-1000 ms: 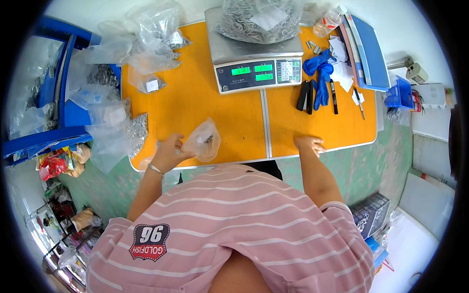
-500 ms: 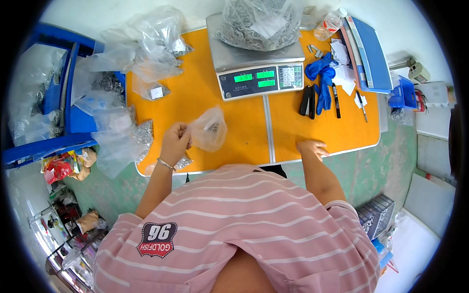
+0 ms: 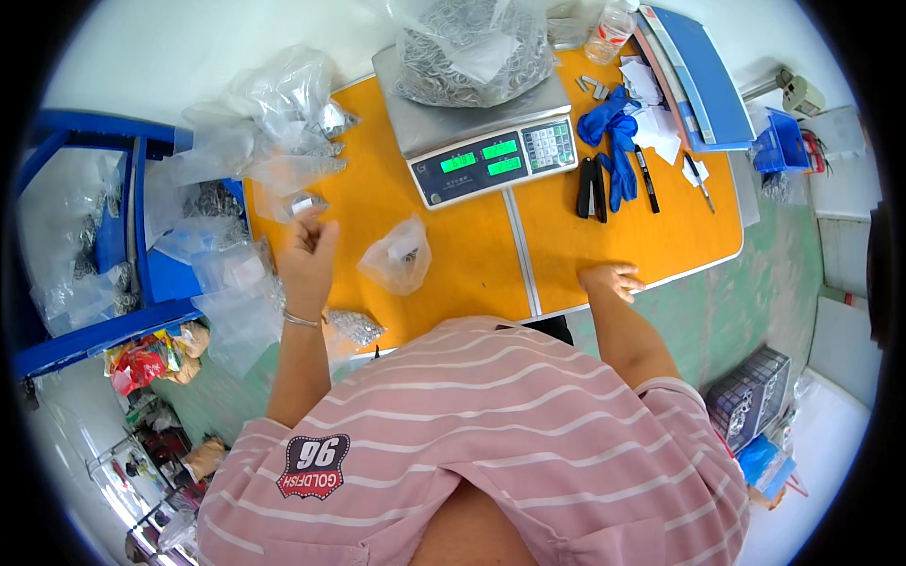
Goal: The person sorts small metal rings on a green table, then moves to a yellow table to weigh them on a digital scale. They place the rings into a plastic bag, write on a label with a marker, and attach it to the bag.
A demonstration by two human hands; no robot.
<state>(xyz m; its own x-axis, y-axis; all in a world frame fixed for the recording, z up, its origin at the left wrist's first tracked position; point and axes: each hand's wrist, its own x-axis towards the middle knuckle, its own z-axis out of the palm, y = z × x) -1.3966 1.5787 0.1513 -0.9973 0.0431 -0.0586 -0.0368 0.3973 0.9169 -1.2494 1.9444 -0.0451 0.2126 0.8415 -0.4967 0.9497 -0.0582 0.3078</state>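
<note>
My left hand (image 3: 310,253) reaches over the left part of the orange table, its fingertips at a small clear bag with a white label (image 3: 302,204). Its fingers are partly extended, and no firm grip shows. To its right, a small clear plastic bag (image 3: 396,257) with a few metal pieces lies on the tabletop, untouched. My right hand (image 3: 612,280) rests at the table's front edge, fingers spread and holding nothing. Beyond the hands stands a digital scale (image 3: 493,162) with green displays, bearing a big clear bag of metal rings (image 3: 472,61).
Bags of metal parts (image 3: 353,326) lie along the table's left side, beside a blue rack (image 3: 142,217). Right of the scale are a black stapler (image 3: 592,189), blue gloves (image 3: 618,151), a marker (image 3: 647,179), a pen (image 3: 699,181), a bottle (image 3: 611,33) and blue folders (image 3: 698,85).
My left hand has let go of the small clear bag, which now lies on the table. It has moved left and away to the labelled bag. The right hand stays at the edge.
</note>
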